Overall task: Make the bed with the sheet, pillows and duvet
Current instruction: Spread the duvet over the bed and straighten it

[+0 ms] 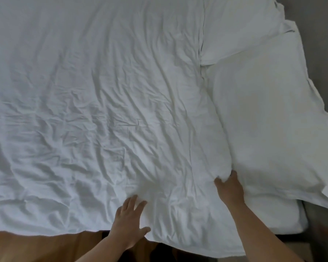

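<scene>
- My right hand [229,188] pinches a fold of the duvet [95,103] at its top edge, just beside the near pillow [269,118].
- My left hand [130,222] lies flat and spread on the duvet near the bed's side edge, fingers straight, holding nothing.
- To do this well, I'd judge: draw the pinched edge taut along the pillow line while the flat palm sweeps creases outward.
- The duvet overhangs the near side above the wooden floor [36,246]; a second pillow [239,25] lies further off. The far side offers wide room.
</scene>
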{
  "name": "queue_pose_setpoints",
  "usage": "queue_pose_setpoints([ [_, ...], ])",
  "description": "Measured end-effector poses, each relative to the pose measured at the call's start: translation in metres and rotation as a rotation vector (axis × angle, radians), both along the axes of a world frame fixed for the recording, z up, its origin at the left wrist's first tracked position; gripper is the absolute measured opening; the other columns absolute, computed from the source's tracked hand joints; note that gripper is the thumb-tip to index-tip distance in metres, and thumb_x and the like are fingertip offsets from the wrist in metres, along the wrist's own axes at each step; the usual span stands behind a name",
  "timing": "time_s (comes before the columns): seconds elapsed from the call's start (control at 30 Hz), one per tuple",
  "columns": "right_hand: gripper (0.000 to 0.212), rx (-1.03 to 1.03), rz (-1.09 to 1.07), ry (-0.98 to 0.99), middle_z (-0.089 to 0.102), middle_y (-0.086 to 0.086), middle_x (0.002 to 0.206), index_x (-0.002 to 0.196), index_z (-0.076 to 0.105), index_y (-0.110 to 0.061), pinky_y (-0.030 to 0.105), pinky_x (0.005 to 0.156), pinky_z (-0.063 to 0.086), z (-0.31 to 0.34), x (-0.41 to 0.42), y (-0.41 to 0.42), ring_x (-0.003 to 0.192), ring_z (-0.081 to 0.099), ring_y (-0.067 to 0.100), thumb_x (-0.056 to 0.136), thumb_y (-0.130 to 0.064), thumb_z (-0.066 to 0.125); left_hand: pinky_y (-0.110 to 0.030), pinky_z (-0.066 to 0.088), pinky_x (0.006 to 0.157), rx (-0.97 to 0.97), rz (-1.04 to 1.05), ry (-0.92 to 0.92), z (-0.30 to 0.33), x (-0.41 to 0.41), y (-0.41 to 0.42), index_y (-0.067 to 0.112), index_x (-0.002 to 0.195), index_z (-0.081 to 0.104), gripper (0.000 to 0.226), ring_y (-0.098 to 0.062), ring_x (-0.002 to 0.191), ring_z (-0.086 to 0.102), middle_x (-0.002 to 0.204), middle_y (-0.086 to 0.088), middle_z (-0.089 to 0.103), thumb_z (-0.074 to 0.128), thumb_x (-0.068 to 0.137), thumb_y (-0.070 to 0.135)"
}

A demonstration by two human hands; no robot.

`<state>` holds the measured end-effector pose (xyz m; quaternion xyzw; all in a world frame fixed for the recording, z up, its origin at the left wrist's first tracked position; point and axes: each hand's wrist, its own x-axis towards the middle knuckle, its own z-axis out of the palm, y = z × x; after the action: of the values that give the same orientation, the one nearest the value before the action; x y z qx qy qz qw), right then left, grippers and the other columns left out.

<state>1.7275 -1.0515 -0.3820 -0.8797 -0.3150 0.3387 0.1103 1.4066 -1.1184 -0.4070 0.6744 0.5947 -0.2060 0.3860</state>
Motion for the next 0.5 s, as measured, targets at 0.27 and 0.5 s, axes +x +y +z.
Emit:
queue_pose_setpoints([
  [0.27, 0.077, 0.189, 0.401, 0.526, 0.055, -0.011, 0.136, 0.156, 0.016, -0.037, 0.020, 0.099, 0.041, 0.060, -0.121, 0.035, 0.118, 0.057, 0.011, 0.095, -0.033, 0.063, -0.036, 0.051, 0.096, -0.186, 0.999, -0.817, 0.047, 0.029, 0.039, 0.037, 0.121, 0.060, 0.068, -0.013, 0.103, 0.068, 0.113, 0.006, 0.071, 0.051, 0.070, 0.082],
  [0.5, 0.036, -0.119, 0.093, 1.232, 0.065, -0.009, 0.129, 0.133, 0.057, -0.039, 0.043, 0.104, 0.048, 0.051, -0.179, 0.037, 0.120, 0.061, 0.015, 0.099, -0.048, 0.052, -0.050, 0.046, 0.101, -0.192, 1.307, -0.624, 0.038, -0.034, 0.054, 0.035, 0.147, 0.026, 0.101, -0.023, 0.113, 0.059, 0.125, -0.001, 0.059, 0.076, 0.065, 0.066],
])
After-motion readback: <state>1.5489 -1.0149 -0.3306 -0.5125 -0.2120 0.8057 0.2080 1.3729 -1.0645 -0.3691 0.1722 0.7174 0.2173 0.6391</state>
